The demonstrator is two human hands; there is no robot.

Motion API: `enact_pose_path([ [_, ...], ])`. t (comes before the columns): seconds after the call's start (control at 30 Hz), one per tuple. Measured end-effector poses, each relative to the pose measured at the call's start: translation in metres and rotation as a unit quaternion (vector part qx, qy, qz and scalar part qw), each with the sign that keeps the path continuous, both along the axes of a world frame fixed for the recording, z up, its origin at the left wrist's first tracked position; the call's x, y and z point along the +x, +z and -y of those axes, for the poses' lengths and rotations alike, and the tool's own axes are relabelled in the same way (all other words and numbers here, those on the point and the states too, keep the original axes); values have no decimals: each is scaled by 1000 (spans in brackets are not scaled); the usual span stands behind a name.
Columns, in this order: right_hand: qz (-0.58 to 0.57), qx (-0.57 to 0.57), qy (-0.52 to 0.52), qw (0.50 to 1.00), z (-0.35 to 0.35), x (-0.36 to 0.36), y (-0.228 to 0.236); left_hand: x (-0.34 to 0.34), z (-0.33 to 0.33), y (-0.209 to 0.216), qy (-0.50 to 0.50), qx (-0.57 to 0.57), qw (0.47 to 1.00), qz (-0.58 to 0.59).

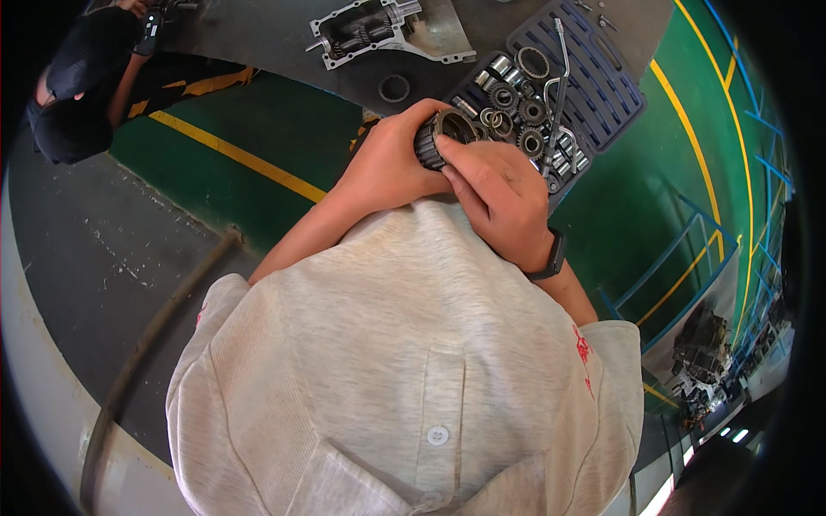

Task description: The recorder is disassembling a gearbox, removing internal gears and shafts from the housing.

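Note:
Close in front of my chest, my left hand (389, 163) is wrapped round a dark metal gear sleeve (428, 148) with ridges along its outer wall. Its hollow end faces up and to the right. My right hand (506, 199) has its index finger on the sleeve's rim and the thumb against its side, closed on the same part. Just beyond my right hand lies an open socket-set case (602, 103). Several loose gears (533, 112), rings and sockets sit in it. Whether something small is pinched under my right fingers is hidden.
An opened gearbox housing (366, 34) with shafts inside lies on the grey table (292, 39). A dark ring (394, 88) is near the table edge. A ratchet handle (561, 64) lies across the case. Another person (82, 77) is at far left. Blue rails (680, 258) stand at right.

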State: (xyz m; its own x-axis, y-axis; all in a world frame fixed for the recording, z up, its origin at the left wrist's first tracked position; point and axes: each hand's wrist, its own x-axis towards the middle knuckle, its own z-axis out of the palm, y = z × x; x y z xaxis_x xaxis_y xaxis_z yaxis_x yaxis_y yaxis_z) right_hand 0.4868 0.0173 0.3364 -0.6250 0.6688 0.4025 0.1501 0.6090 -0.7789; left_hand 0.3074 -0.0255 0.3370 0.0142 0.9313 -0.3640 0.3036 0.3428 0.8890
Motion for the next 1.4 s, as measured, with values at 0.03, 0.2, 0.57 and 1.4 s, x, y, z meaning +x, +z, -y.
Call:
enact_pose_path([
  [0.03,-3,48,-4,999,2,0,0,0,0,0,1,17,1000,7],
  [0.2,-11,4,-17,1000,8,0,3,2,0,1,11,41,999,34],
  [0.57,-139,-548,-213,797,-61,83,-114,-4,3,5,30,-62,998,-4],
  [1.4,417,-110,-100,896,-25,73,-285,-7,1,-3,21,-88,996,-16],
])
